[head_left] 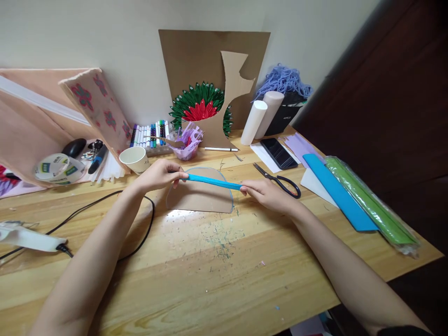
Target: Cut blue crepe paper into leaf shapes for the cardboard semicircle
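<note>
A narrow blue paper strip (pixel 214 181) is stretched between my two hands. My left hand (pixel 161 175) pinches its left end, and my right hand (pixel 263 192) pinches the right end. The strip slopes slightly down to the right. Beneath it lies a half-round piece of cardboard (pixel 201 199) with a blue line along its curved edge. Black-handled scissors (pixel 278 179) rest on the table just beyond my right hand. A paper cup (pixel 134 159) stands behind my left hand.
Small scraps litter the wooden table (pixel 168 284). A white glue gun (pixel 31 237) with a black cord lies left. A phone (pixel 279 153), blue paper (pixel 341 192) and a wrapped green roll (pixel 371 200) are right. Behind stand cut cardboard (pixel 229 88), markers (pixel 150 134) and a scrap bowl (pixel 185 148).
</note>
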Motion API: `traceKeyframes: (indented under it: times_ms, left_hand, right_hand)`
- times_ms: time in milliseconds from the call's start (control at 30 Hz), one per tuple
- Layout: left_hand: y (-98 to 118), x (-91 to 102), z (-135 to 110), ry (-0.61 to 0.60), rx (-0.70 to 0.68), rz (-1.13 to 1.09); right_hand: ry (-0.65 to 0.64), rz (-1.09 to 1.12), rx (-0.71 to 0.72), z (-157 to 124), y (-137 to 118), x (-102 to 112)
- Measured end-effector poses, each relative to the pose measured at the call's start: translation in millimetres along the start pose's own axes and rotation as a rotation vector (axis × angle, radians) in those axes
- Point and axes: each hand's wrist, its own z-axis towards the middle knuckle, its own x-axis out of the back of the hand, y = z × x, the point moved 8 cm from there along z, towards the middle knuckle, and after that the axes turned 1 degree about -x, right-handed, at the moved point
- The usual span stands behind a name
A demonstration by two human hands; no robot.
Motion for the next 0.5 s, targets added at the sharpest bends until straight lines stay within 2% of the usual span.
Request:
traceKeyframes:
  times_ms: [200, 367, 500]
  left_hand:
    - [-12, 14.7, -5, 0.106, 0.088, -0.136]
    - [-13, 17.3, -8, 0.101, 0.068, -0.184]
    - [-11, 18.5, -5, 0.178, 0.089, -0.262]
  right_hand:
    - [-0.043, 0.072, -0.043, -1, -2, -4]
    - [0.005, -0.018, -0.050, -2, -2, -1]
    - [0.070, -0.018, -0.057, -2, 0, 5]
